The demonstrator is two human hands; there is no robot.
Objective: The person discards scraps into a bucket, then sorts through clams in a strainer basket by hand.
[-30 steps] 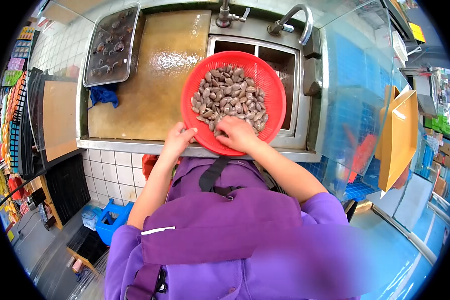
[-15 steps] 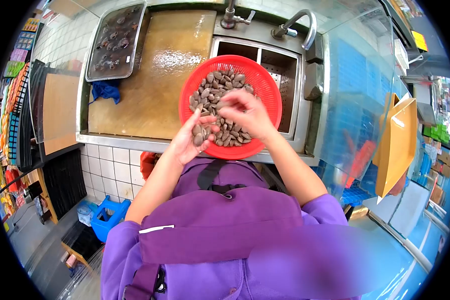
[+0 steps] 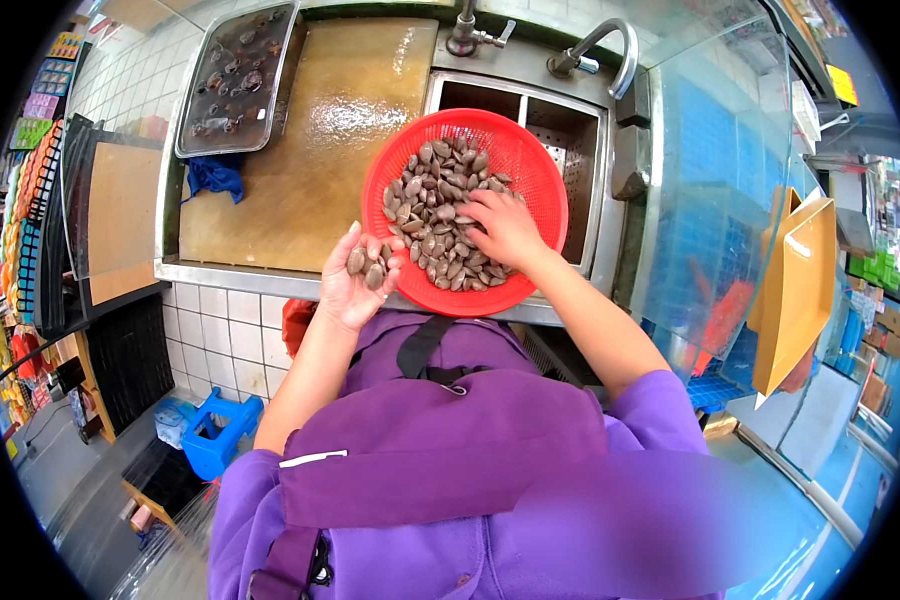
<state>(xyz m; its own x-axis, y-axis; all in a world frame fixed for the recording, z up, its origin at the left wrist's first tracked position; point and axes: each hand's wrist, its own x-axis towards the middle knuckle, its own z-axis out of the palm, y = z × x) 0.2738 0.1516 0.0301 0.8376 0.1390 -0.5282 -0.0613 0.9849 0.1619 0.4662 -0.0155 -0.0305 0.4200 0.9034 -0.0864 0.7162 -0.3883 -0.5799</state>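
Brown clams (image 3: 438,228) lie heaped in a red plastic colander (image 3: 530,150) in front of me. My left hand (image 3: 350,285), palm up at the colander's left edge, is curled around several clams (image 3: 373,268). Over the right part of the heap, my right hand (image 3: 508,232) rests palm down. Its fingers are spread and touch the clams; whether one lies under the fingertips is hidden.
The colander sits over a metal double sink (image 3: 578,170) with a curved tap (image 3: 625,55). Left of it is a wet tan board (image 3: 290,200). A clear lidded tray of dark shellfish (image 3: 235,85) and a blue cloth (image 3: 215,178) lie farther left. A glass panel (image 3: 715,200) stands right.
My left hand has moved left and slightly down with its clams, away from the colander's middle. My right hand has lowered from above the heap onto the clams, fingers now spread.
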